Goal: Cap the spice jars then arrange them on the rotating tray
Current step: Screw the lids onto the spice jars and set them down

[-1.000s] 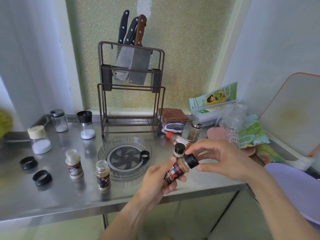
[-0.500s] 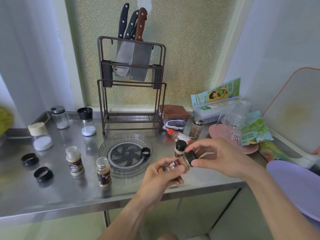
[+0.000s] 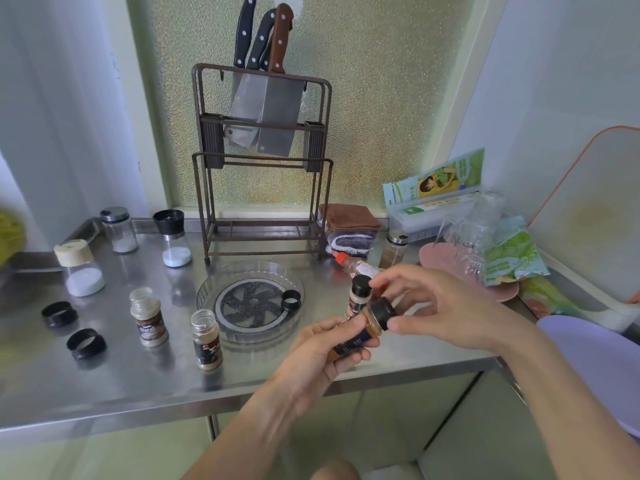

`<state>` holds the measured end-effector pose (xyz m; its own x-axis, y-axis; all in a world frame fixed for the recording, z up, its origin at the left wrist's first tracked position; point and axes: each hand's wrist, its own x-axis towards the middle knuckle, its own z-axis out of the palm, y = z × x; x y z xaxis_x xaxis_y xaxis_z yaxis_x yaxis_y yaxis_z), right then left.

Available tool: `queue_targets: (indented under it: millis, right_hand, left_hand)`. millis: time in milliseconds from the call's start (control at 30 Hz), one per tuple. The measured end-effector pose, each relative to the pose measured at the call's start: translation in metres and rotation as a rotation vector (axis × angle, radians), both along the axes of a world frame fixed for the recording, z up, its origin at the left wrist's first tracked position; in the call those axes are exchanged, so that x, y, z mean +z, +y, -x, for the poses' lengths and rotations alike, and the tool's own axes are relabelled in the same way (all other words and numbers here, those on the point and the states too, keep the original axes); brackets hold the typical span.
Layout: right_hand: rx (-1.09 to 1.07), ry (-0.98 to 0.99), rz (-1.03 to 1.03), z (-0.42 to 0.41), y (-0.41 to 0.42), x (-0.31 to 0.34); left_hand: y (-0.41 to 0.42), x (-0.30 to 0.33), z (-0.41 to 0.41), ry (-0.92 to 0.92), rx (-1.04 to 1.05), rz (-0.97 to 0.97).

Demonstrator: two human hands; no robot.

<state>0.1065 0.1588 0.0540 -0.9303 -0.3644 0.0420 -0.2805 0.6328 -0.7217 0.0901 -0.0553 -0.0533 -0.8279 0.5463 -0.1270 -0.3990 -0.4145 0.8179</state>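
My left hand point(image 3: 320, 355) grips a small spice jar point(image 3: 362, 332) tilted up to the right above the counter's front edge. My right hand point(image 3: 446, 306) pinches the black cap point(image 3: 383, 311) on that jar's mouth. Just behind it stands a capped jar point(image 3: 358, 296). The clear rotating tray point(image 3: 221, 284) sits mid-counter with one loose black cap point(image 3: 291, 300) lying in it. Two uncapped jars point(image 3: 148, 317) point(image 3: 206, 339) stand left of the tray. Two more black caps point(image 3: 59, 312) point(image 3: 86, 342) lie at the far left.
A knife rack point(image 3: 263, 161) with cleavers stands behind the tray. Three shakers with white powder point(image 3: 79, 268) point(image 3: 118, 230) point(image 3: 173, 237) line the back left. A red-capped bottle point(image 3: 356, 268), a brown shaker point(image 3: 394, 249), folded cloths, a pink plate point(image 3: 436, 261) and bags crowd the right.
The jar has rolled in my left hand, its red label turning away. My right hand keeps its fingers on the black cap. Both hands stay in about the same spot.
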Motion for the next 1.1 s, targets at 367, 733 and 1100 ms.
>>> queue_targets:
  millis: [367,733,1100]
  right_hand:
    - [-0.088,-0.005,0.071,0.003,-0.001,-0.008]
    - [-0.465,0.055,0.333,-0.019,-0.016,-0.070]
    - [-0.911,0.249,0.016,0.042,0.021,-0.109]
  left_hand:
    - [0.003,-0.001,0.001,-0.005,0.030,-0.069]
    - [0.039,-0.025,-0.008,0.273,0.348,0.165]
    - [0.069,-0.038,0.010,0.531,0.473,0.839]
